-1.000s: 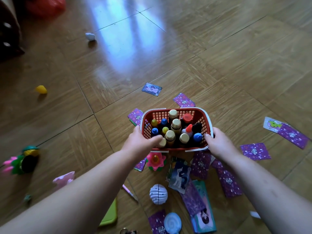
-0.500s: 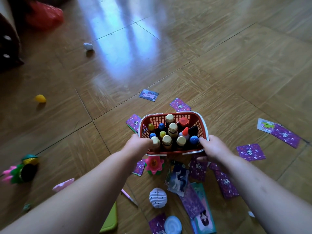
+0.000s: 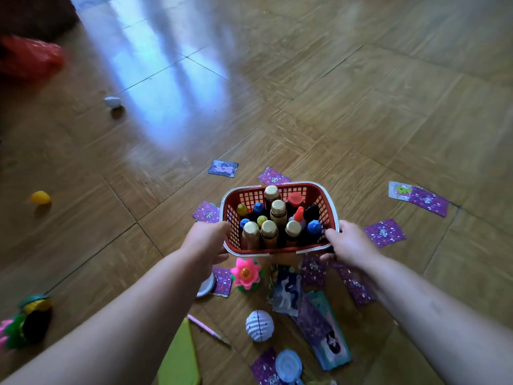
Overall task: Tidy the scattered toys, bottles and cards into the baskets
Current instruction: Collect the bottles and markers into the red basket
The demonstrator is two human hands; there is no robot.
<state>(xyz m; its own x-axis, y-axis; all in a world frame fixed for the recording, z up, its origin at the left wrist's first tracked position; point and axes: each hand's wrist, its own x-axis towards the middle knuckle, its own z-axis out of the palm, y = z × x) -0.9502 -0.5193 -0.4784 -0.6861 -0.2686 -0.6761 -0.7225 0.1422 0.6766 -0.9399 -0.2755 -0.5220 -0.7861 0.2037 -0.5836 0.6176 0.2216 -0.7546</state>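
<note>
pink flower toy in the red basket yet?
No, the pink flower toy sits on the floor just on the person's side of the red basket, where only bottles show.

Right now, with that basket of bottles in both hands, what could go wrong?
The bottles stand upright in the red basket; if the left hand or right hand tilts it, they may topple out. Set straight down, it could land on the pink flower toy and cards, and sit crooked.

Readable only as "PONY", in white, on the purple card (image 3: pixel 314 270) just below the right hand (image 3: pixel 350 243); logos on other cards (image 3: pixel 384 232) too blurred.
</note>
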